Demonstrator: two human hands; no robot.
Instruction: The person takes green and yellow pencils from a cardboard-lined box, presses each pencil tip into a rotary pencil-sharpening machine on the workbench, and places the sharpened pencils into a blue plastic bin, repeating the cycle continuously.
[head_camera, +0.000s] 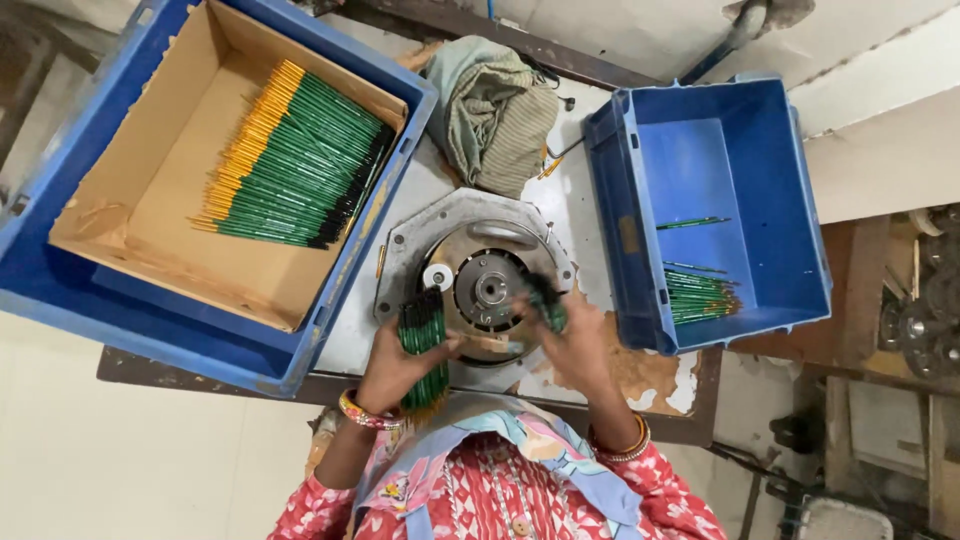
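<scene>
My left hand (392, 362) grips a bundle of thin green sticks with gold ends (424, 345), held upright over the near edge of a round metal machine (487, 285). Just right of the machine's central hub, my right hand (572, 335) holds a single green stick (547, 305); this hand is blurred. Both wrists wear bangles. A large pile of the same green and gold sticks (295, 160) lies in a cardboard liner inside the blue crate (60, 290) at left.
A second blue crate (790, 200) at right holds a few green sticks (700, 296) near its front corner. A folded greenish cloth (495, 110) lies behind the machine. The worn table edge (690, 425) runs in front of me. Metal parts sit at far right.
</scene>
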